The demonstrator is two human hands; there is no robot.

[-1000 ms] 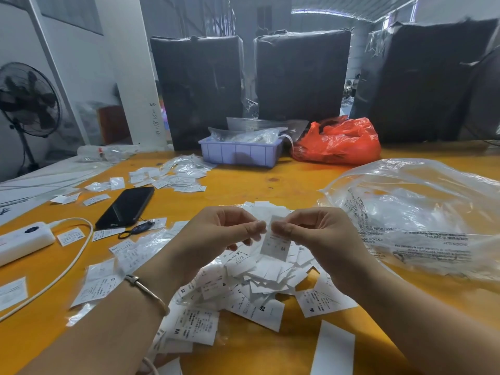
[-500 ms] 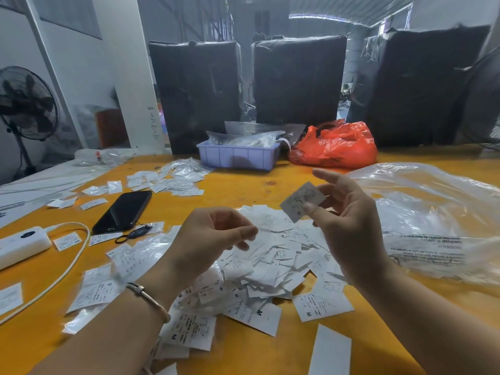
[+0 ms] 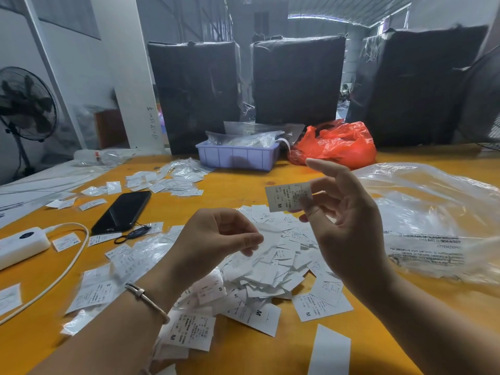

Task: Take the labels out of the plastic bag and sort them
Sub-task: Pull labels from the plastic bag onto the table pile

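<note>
Right hand [image 3: 349, 226] has lifted its pinched label [image 3: 288, 196] higher above the yellow table [image 3: 230, 190]; left hand [image 3: 216, 239] curled, empty.

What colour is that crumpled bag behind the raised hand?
Bright red-orange: the plastic bag sits at the table's far edge beside the lilac tray, in the head view.

labels [image 3: 270, 263]: white heap, table centre | plastic bag [image 3: 433, 217]: clear, right

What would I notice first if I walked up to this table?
Probably the big heap of white labels in the middle of the orange table. Just above it, the right hand pinches one label marked M, while the left hand hovers over the heap. A bright red bag sits at the back.
</note>
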